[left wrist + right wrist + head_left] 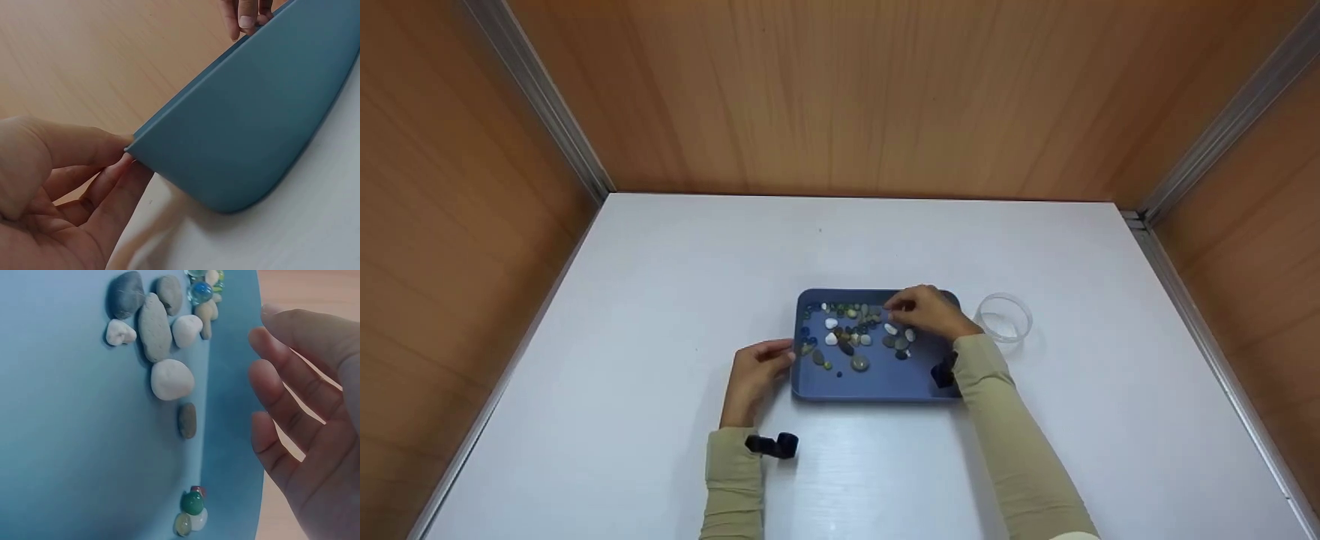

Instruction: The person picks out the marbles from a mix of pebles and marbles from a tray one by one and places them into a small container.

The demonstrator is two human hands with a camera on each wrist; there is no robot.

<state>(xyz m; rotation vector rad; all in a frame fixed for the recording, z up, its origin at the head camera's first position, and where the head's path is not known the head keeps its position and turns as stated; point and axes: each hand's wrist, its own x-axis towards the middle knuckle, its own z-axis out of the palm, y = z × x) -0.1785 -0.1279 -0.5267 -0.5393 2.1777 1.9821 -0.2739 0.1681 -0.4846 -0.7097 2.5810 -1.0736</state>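
A blue rectangular tray (885,388) holds mixed pebbles and glass marbles. At its left side, my left hand (754,375) pinches the rim; the left wrist view shows the thumb and fingers on the tray edge (242,129). My right hand (928,310) hovers over the far right part of the tray. In the right wrist view its loosely bent fingers (267,379) are beside the tray wall, with nothing visible between them. Near them lie a white pebble (172,379), a long grey pebble (154,329), a small brown pebble (187,421) and a green marble (192,502).
A clear round container (1005,318) stands on the white table (660,300), right of the tray. Wooden panels (840,97) enclose the table at the back and both sides. Black wrist cameras sit on both sleeves.
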